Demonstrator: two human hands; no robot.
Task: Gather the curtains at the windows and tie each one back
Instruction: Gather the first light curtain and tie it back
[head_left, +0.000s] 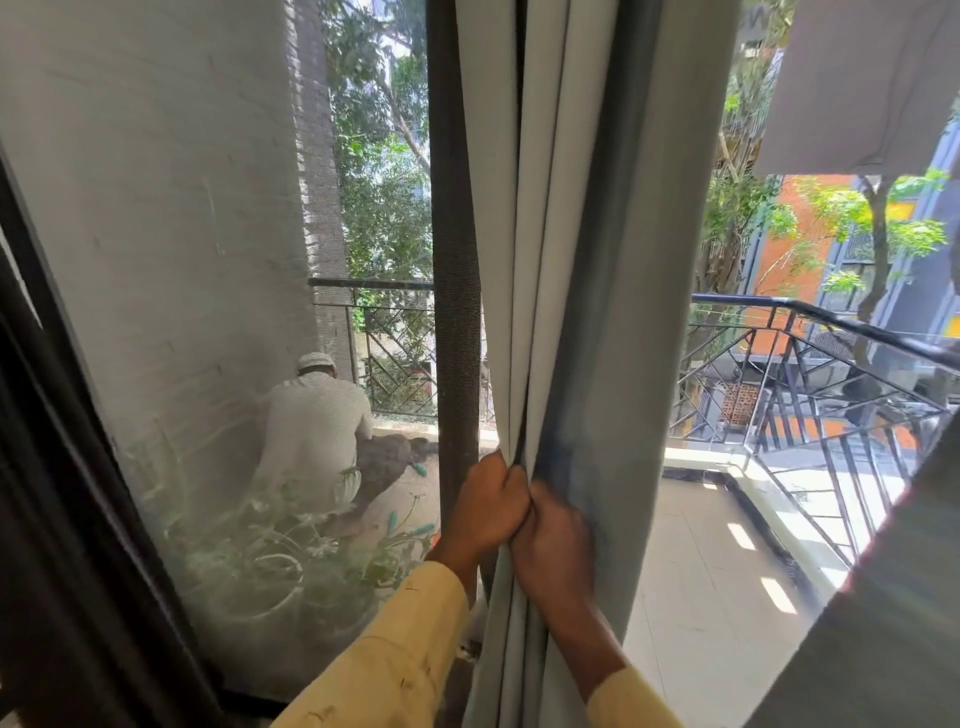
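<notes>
Yellow sleeves (395, 649) came up from the bottom edge, and both hands were on the grey curtain (571, 260). The left hand (488, 504) had its fingers curled tight round the bunched folds at the curtain's left edge. The right hand (550, 545), knuckle to knuckle just below it, clenched the same bundle from the other side. The curtain hung in the middle of the opening, pleated into a narrow column, right in front of the dark frame post (452, 260).

No tie-back showed anywhere, so by my reading this was the gathering step, not the tying. To do it well, I'd say: sweep in the loose outer fold on the right so none hangs free. Keep one hand clamped while the other reaches for the tie, and hold the pleats even rather than twisted.

A second curtain (883, 597) crossed the right edge, apparently not yet tied. Beyond, there was a mesh screen (182, 260) on the left, with potted plants (270, 561) and a crouching person (317, 415) behind it, then the balcony railing (831, 319).
</notes>
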